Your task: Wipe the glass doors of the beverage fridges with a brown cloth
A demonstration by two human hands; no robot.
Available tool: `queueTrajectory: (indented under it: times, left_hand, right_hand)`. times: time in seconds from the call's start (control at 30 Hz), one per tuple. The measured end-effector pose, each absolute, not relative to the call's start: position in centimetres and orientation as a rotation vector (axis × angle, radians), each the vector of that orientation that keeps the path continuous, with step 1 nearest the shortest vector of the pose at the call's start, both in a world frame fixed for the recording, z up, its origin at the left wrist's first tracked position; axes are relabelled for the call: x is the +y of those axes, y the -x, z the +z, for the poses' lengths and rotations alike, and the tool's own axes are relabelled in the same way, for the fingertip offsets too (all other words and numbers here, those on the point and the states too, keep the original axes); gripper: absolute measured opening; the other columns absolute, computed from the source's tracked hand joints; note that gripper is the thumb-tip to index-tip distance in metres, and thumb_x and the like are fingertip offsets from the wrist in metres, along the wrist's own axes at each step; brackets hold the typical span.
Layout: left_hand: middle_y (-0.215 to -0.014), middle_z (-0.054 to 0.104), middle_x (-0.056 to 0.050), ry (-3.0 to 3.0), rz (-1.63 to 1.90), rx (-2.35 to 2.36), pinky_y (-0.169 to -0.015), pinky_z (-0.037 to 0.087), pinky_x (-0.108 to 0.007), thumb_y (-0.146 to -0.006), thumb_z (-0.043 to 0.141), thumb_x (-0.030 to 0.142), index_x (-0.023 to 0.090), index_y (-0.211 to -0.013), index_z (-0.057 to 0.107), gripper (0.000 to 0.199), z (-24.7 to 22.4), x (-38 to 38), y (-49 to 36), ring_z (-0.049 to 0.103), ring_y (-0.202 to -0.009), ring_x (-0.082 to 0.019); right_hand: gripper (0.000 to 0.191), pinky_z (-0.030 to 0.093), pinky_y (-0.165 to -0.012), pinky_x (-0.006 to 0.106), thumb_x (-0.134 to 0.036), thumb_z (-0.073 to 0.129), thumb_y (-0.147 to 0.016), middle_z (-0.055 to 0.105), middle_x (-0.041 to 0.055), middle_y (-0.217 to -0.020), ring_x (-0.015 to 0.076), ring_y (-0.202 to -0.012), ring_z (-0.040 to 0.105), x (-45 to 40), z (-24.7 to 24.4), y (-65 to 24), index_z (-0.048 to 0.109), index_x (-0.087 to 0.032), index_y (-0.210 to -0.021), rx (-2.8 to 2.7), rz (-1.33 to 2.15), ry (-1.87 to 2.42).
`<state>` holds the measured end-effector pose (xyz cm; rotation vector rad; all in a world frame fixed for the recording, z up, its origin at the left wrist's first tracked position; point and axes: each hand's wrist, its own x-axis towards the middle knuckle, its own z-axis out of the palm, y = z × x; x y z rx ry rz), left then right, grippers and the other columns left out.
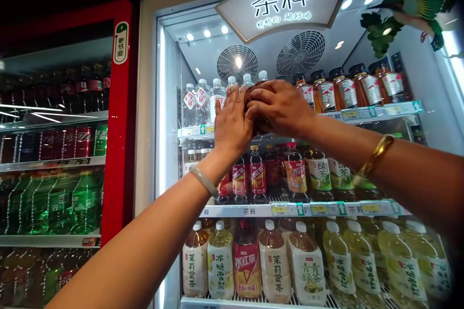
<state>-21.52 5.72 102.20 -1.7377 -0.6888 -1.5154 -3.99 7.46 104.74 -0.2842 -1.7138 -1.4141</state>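
Note:
My left hand (232, 125), with a pale bangle (203, 181) on its wrist, is raised in front of the fridge's upper shelf. Its fingers stretch upward, and the thumb lies against a dark brown object (261, 127) and my right hand's fingers. My right hand (281, 106), above a gold bangle (377, 154), curls its fingers over that object. Both hands cover most of it, so its kind is unclear. Clear water bottles (203, 101) stand behind my left hand. Amber bottles with black caps (340, 89) stand to the right of my right hand.
Red-labelled tea bottles (258, 176) and green tea bottles (321, 174) stand on the middle shelf. Larger bottles (247, 270) line the bottom shelf. At left is a red-framed fridge (118, 154) with drinks. A lit sign (286, 5) and a bird ornament (416, 5) are overhead.

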Motion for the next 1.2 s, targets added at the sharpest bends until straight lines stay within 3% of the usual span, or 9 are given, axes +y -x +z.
queueTrajectory:
  times: [0.17, 0.37, 0.53, 0.63, 0.77, 0.87, 0.97, 1.07, 1.2]
  left_hand:
    - [-0.168, 0.038, -0.001, 1.716, -1.636, -0.74, -0.133, -0.003, -0.05, -0.101, 0.028, 0.069, 0.034, -0.154, 0.046, 0.066, 104.4, 7.0, 19.2, 0.021, -0.16, -0.024]
    - [-0.166, 0.04, -0.002, 1.682, -1.619, -0.777, -0.132, -0.006, -0.054, -0.104, 0.028, 0.059, 0.032, -0.153, 0.047, 0.059, 105.0, 7.0, 15.9, 0.018, -0.161, -0.025]
    - [-0.166, 0.041, -0.001, 1.669, -1.67, -0.709, -0.132, -0.008, -0.052, -0.104, 0.031, 0.06, 0.033, -0.152, 0.049, 0.058, 106.0, 8.1, 14.2, 0.019, -0.161, -0.023]
    - [-0.164, 0.044, -0.002, 1.677, -1.687, -0.711, -0.131, -0.01, -0.055, -0.102, 0.032, 0.064, 0.032, -0.15, 0.05, 0.061, 106.7, 9.0, 13.5, 0.019, -0.161, -0.024]
    - [-0.162, 0.047, -0.002, 1.655, -1.695, -0.739, -0.132, -0.009, -0.053, -0.103, 0.031, 0.062, 0.031, -0.15, 0.052, 0.06, 106.7, 9.2, 13.1, 0.02, -0.161, -0.024]
    - [-0.163, 0.045, -0.003, 1.647, -1.677, -0.764, -0.132, -0.005, -0.058, -0.104, 0.028, 0.058, 0.03, -0.151, 0.051, 0.059, 106.3, 9.1, 13.0, 0.019, -0.161, -0.026]
    - [-0.162, 0.046, -0.001, 1.642, -1.692, -0.712, -0.133, -0.006, -0.054, -0.104, 0.029, 0.056, 0.032, -0.15, 0.052, 0.058, 105.9, 8.9, 13.0, 0.021, -0.16, -0.025]
    - [-0.162, 0.047, -0.001, 1.637, -1.711, -0.699, -0.134, -0.005, -0.051, -0.104, 0.03, 0.055, 0.031, -0.151, 0.051, 0.057, 105.6, 8.7, 13.1, 0.021, -0.16, -0.024]
    - [-0.166, 0.04, -0.001, 1.661, -1.625, -0.718, -0.133, -0.005, -0.054, -0.104, 0.03, 0.05, 0.029, -0.154, 0.047, 0.057, 105.3, 8.1, 12.7, 0.015, -0.161, -0.027]
  right_hand:
    - [0.034, 0.04, -0.107, 0.059, -0.038, 0.05, -0.1, 0.064, 0.0129, -0.136, 0.037, -0.126, 0.049, 8.0, 105.0, 2.2, 0.065, -0.019, -0.123, -1.472, -1.249, 0.467]
    - [0.033, 0.038, -0.109, 0.055, -0.038, 0.047, -0.101, 0.064, 0.0098, -0.136, 0.0343, -0.128, 0.048, 8.4, 103.3, -0.6, 0.063, -0.022, -0.125, -1.596, -1.391, 0.364]
    - [0.046, 0.038, -0.104, 0.066, -0.045, 0.056, -0.094, 0.061, 0.0174, -0.134, 0.0404, -0.126, 0.049, 9.1, 103.9, -2.8, 0.058, -0.02, -0.132, -1.371, -1.247, 0.442]
    - [0.061, 0.028, -0.111, 0.076, -0.049, 0.06, -0.091, 0.059, 0.0183, -0.138, 0.0435, -0.132, 0.045, 8.6, 102.4, -2.0, 0.05, -0.021, -0.144, -1.374, -1.234, 0.424]
    - [0.051, 0.012, -0.12, 0.076, -0.042, 0.05, -0.098, 0.069, 0.0133, -0.12, 0.0386, -0.134, 0.047, 7.5, 102.7, -2.8, 0.051, -0.023, -0.146, -1.439, -1.325, 0.418]
    - [0.038, 0.016, -0.121, 0.073, -0.037, 0.049, -0.099, 0.071, 0.0129, -0.113, 0.0367, -0.129, 0.052, 7.5, 105.4, -4.4, 0.064, -0.019, -0.129, -1.441, -1.37, 0.508]
    - [0.031, 0.024, -0.116, 0.075, -0.042, 0.061, -0.091, 0.063, 0.0133, -0.137, 0.041, -0.137, 0.044, 8.1, 107.0, -4.7, 0.069, -0.021, -0.113, -1.376, -1.295, 0.53]
    - [0.034, 0.032, -0.113, 0.069, -0.045, 0.065, -0.088, 0.057, 0.0082, -0.148, 0.0411, -0.142, 0.038, 8.8, 105.5, -4.1, 0.067, -0.025, -0.116, -1.412, -1.252, 0.515]
    - [0.029, 0.036, -0.108, 0.057, -0.045, 0.051, -0.099, 0.065, 0.0037, -0.135, 0.0326, -0.131, 0.047, 9.3, 102.1, -4.8, 0.066, -0.029, -0.117, -1.506, -1.378, 0.435]
